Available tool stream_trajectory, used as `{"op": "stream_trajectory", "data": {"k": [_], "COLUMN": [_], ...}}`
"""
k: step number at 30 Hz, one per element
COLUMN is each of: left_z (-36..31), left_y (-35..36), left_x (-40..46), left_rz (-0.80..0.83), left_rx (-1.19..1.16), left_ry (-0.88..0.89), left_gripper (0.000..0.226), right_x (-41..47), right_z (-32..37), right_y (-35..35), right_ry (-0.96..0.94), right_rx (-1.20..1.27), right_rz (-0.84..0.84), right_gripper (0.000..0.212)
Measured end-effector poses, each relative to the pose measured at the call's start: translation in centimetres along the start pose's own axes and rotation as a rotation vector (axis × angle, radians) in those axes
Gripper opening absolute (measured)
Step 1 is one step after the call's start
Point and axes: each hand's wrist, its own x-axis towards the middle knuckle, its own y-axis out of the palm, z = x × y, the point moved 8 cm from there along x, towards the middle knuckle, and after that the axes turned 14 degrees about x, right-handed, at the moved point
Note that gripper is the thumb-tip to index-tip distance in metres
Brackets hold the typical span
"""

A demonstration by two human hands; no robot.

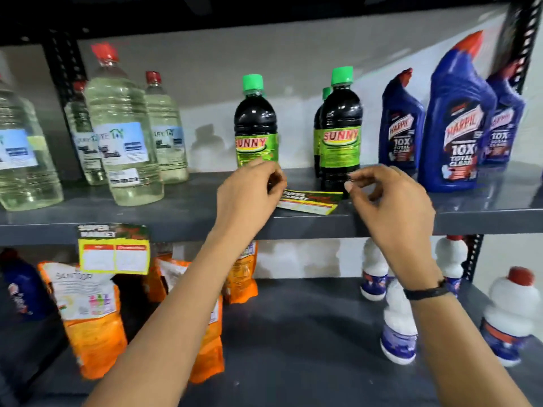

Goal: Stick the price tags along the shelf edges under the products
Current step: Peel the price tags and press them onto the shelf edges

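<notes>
A yellow and black price tag (308, 201) lies flat on the upper grey shelf, near its front edge (293, 227), between two dark Sunny bottles (255, 124) (340, 127) with green caps. My left hand (249, 192) hovers at the tag's left end with its fingers pinched together. At the tag's right end, my right hand (390, 201) has thumb and forefinger pinched. Neither hand holds the tag, and I cannot make out anything between the fingertips. Another price tag (113, 249) hangs stuck on the shelf edge at the left, under the clear bottles (123, 127).
Blue toilet-cleaner bottles (458, 121) stand on the upper shelf at the right. The lower shelf holds orange pouches (88, 312) on the left and white bottles with red caps (399, 318) on the right. A black perforated upright (526, 39) rises at the right.
</notes>
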Motion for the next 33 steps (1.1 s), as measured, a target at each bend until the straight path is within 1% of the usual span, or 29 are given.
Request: {"op": "stream_trajectory", "data": {"k": [3,6,8,11,14,17,20,24,27,33], "left_z": [-1.9,-2.2,-2.4,-2.9,-3.1,-3.2,-2.7,-1.9,-1.5,-0.8], "left_y": [2.3,3.7,4.2,4.3,4.2,4.2,4.2,3.4,2.5,1.8], "left_x": [1.7,2.7,2.9,2.4,1.9,1.9,1.9,1.7,1.4,1.2], "left_rz": [0.111,0.226,0.281,0.337,0.371,0.364,0.319,0.192,0.093,-0.028], "left_rx": [0.155,0.347,0.471,0.582,0.585,0.593,0.550,0.339,0.185,0.020], "left_ry": [0.046,0.068,0.089,0.114,0.109,0.111,0.061,-0.037,-0.069,-0.094], "left_gripper": [0.010,0.024,0.033,0.042,0.045,0.044,0.033,0.011,0.011,0.013], "right_x": [1.4,2.4,2.9,3.0,3.0,3.2,3.2,3.2,3.2,3.3], "right_z": [-1.2,-1.7,-2.1,-2.4,-2.5,-2.5,-2.5,-2.6,-2.7,-2.8], "right_y": [0.7,2.0,2.7,3.4,3.4,3.4,3.4,3.4,3.3,2.9], "right_ry": [0.044,0.071,0.096,0.103,0.095,0.093,0.096,0.093,0.096,0.121], "right_rx": [-0.030,-0.105,-0.125,-0.145,-0.155,-0.139,-0.123,-0.134,-0.132,-0.082], "right_rz": [0.158,0.313,0.385,0.422,0.411,0.411,0.394,0.364,0.342,0.306], "right_gripper": [0.012,0.024,0.030,0.035,0.036,0.035,0.032,0.029,0.029,0.034]}}
